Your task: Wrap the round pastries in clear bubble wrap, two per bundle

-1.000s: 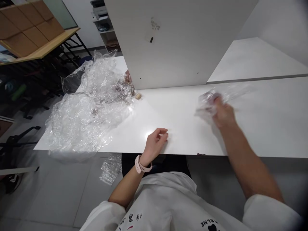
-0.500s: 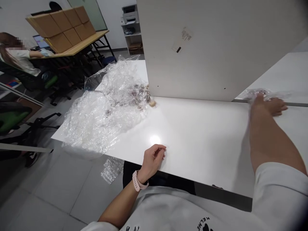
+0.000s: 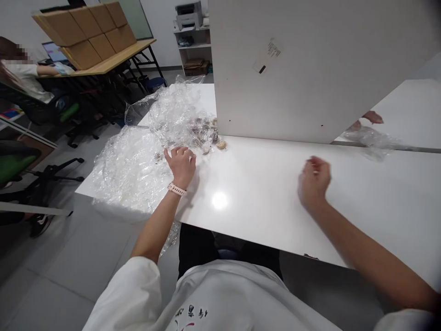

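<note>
My left hand (image 3: 182, 166) is open, fingers spread and bent downward, over the right edge of a heap of clear plastic bags (image 3: 131, 161). Just beyond its fingertips lie small wrapped pieces (image 3: 205, 131), brownish and dark, partly covered by the crinkled plastic. A tan piece (image 3: 221, 145) rests beside them, near the foot of the panel. My right hand (image 3: 315, 179) is over the white table (image 3: 262, 184), fingers curled in and somewhat blurred; nothing shows in it. Farther right, a clear plastic bag (image 3: 370, 138) lies across the gap past the panel's end.
A tall white panel (image 3: 292, 69) stands along the table's far edge. Another person's hand (image 3: 374, 117) reaches in behind it, by the clear bag. At far left, a person (image 3: 24, 78) sits at a desk with stacked cardboard boxes (image 3: 89, 34). A printer (image 3: 189, 18) stands on shelves.
My right hand has let go of the clear bag at the far right and moved left. My left hand has gone from the table's front edge to the plastic heap, its fingers spreading.
</note>
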### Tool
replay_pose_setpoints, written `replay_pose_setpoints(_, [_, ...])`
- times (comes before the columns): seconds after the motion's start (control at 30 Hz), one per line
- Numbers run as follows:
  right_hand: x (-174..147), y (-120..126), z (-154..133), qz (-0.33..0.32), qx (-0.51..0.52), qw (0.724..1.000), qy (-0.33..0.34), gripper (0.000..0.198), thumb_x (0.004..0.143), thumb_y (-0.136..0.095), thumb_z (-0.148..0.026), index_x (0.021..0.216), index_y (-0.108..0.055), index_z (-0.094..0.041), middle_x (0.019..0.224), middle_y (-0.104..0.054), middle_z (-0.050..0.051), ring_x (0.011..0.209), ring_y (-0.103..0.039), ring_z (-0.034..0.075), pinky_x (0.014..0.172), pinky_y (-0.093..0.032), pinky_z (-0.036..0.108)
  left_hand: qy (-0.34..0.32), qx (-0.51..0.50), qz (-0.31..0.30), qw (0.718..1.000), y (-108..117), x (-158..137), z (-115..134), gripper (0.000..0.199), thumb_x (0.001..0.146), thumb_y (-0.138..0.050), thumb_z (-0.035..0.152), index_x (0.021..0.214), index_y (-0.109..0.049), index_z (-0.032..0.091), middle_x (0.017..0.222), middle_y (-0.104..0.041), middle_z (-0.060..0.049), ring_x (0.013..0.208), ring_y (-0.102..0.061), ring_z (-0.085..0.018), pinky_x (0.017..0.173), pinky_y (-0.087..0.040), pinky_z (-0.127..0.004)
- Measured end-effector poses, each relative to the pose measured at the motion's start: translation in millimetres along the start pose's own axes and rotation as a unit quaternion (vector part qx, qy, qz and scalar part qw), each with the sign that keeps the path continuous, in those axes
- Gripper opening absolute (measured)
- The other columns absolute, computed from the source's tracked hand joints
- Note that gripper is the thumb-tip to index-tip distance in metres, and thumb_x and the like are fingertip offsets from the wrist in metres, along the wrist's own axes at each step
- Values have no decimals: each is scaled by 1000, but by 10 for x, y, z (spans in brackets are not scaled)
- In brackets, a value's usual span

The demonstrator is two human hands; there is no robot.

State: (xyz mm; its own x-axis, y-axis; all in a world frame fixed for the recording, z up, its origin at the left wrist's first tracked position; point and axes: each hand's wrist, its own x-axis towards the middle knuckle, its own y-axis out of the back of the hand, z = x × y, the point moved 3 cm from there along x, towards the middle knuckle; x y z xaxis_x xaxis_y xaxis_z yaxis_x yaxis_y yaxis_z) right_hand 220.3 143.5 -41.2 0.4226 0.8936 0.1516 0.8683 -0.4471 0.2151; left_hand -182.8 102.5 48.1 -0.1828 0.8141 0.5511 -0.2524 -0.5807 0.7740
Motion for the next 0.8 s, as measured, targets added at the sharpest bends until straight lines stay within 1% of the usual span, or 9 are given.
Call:
replay_pose_setpoints(0.07, [-348, -337, -231, -88, 71, 992, -50, 45, 86, -60, -57, 106, -62, -17, 103, -67, 12, 83, -62, 17, 72, -52, 31, -13, -23, 17, 1000, -39, -79, -34, 14, 94, -54, 24, 86, -65, 22, 108, -72, -5, 119, -58, -28, 119, -22, -63])
replay_pose_setpoints(0.13, [-612, -708, -490, -217, 108, 964, -108, 48, 83, -63, -62, 99, -65, -17, 99, -70, 11, 83, -65, 17, 76, -56, 31, -68, -74, -16, 995, -63, -261, 66, 16, 95, -51, 25, 88, -65, 23, 106, -72, -3, 115, -59, -25, 115, -34, -57])
replay_pose_setpoints(0.23, [-920, -1253, -847, -372, 168, 884, -227, 56, 80, -70, -59, 117, -61, -17, 111, -70, 12, 90, -69, 19, 75, -61, 32, -180, -149, -185, 955, -67, -541, 298, 17, 94, -55, 33, 103, -65, 24, 124, -69, -5, 129, -52, -26, 111, -41, -51])
replay_pose_setpoints(0.3, [-1047, -1522, -1009, -385, 168, 869, -263, 56, 78, -78, -44, 122, -58, -16, 105, -72, 10, 84, -70, 18, 68, -62, 30, -183, -181, -304, 917, -12, -616, 362, 42, 94, -55, 46, 128, -57, 22, 143, -57, -9, 139, -44, -29, 110, -43, -50])
replay_pose_setpoints(0.4, [-1160, -1651, -1071, -347, 142, 887, -268, 43, 78, -76, -20, 118, -60, -12, 89, -72, 7, 69, -67, 13, 57, -59, 22, -74, -205, -391, 894, 155, -530, 265, 63, 99, -36, 59, 149, -36, 20, 154, -45, -14, 137, -48, -30, 105, -47, -48])
replay_pose_setpoints(0.5, [-1230, -1354, -959, -324, 125, 901, -259, 35, 78, -74, -16, 111, -63, -13, 83, -71, 5, 62, -64, 10, 49, -55, 19, -39, -149, -388, 909, 336, -433, 104, 58, 101, -33, 57, 146, -41, 22, 156, -41, -13, 144, -39, -33, 113, -39, -53])
replay_pose_setpoints(0.57, [-1253, -957, -828, -303, 111, 913, -248, 34, 76, -77, -21, 108, -65, -14, 85, -72, 6, 61, -64, 11, 48, -54, 19, -81, -88, -397, 910, 384, -486, 46, 48, 98, -46, 53, 137, -52, 25, 162, -33, -10, 152, -22, -37, 119, -25, -61])
replay_pose_setpoints(0.63, [-1259, -480, -678, -254, 96, 931, -245, 38, 72, -81, -28, 105, -67, -15, 89, -73, 7, 60, -63, 11, 46, -54, 20, -128, -50, -417, 898, 360, -622, 31, 37, 94, -59, 44, 126, -59, 26, 163, -30, -7, 154, -15, -38, 121, -17, -64])
replay_pose_setpoints(0.8, [-1249, 561, -360, -108, 51, 958, -261, 53, 59, -89, -38, 104, -70, -20, 82, -72, 4, 46, -48, 6, 34, -40, 18, -175, -88, -402, 894, 213, -858, 52, 24, 91, -61, 32, 113, -60, 22, 153, -45, -10, 148, -32, -32, 122, -25, -55])
